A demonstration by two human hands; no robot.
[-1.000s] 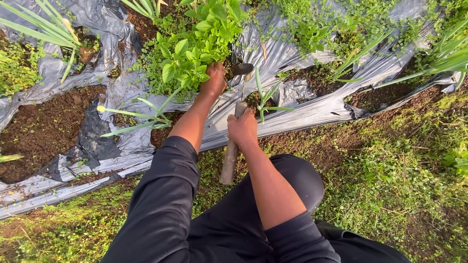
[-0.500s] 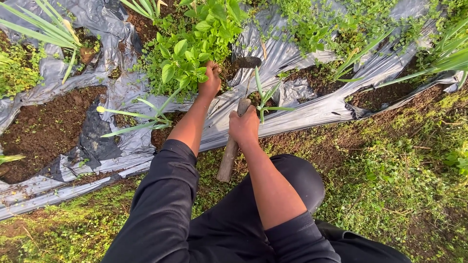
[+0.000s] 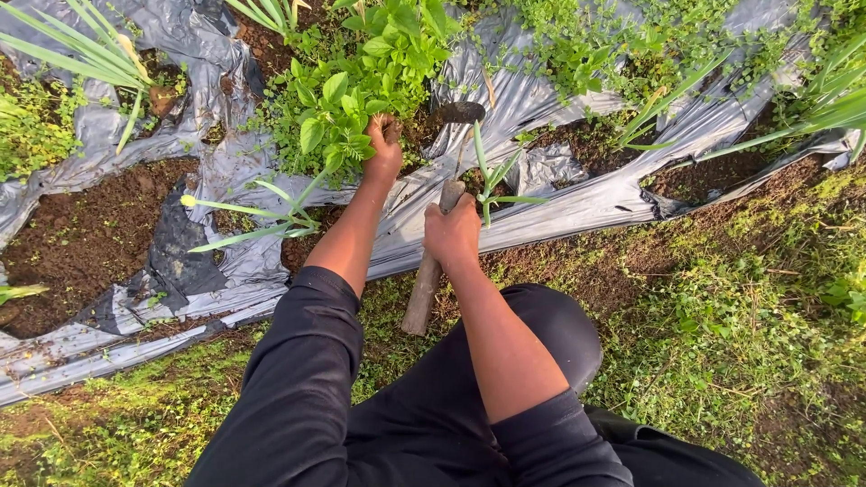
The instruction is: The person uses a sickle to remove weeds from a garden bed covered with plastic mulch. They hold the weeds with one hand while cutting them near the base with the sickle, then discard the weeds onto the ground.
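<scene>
Our left hand point(image 3: 385, 151) is closed around a clump of leafy weeds point(image 3: 347, 108), gripping the stems low down where they come up through a gap in the grey plastic sheet point(image 3: 559, 207). Our right hand point(image 3: 453, 233) is wrapped tight around the wooden handle of a hoe point(image 3: 431, 261), held near its upper end, with the rest of the handle running back down toward our knee. The hoe's dark blade point(image 3: 460, 113) sits just beside the left hand, at the foot of the weeds, over the soil point(image 3: 90, 234) of the planting hole; we cannot tell whether it touches the ground. A slim green seedling point(image 3: 490, 176) stands just right of the handle, close to our right hand. Another with long narrow leaves point(image 3: 262, 216) lies left of our left forearm, across the sheet. The sheet is torn and rumpled, with brown soil showing in the openings. Grass point(image 3: 722, 343) covers the ground on our side of the bed, under our black-clad knees.
</scene>
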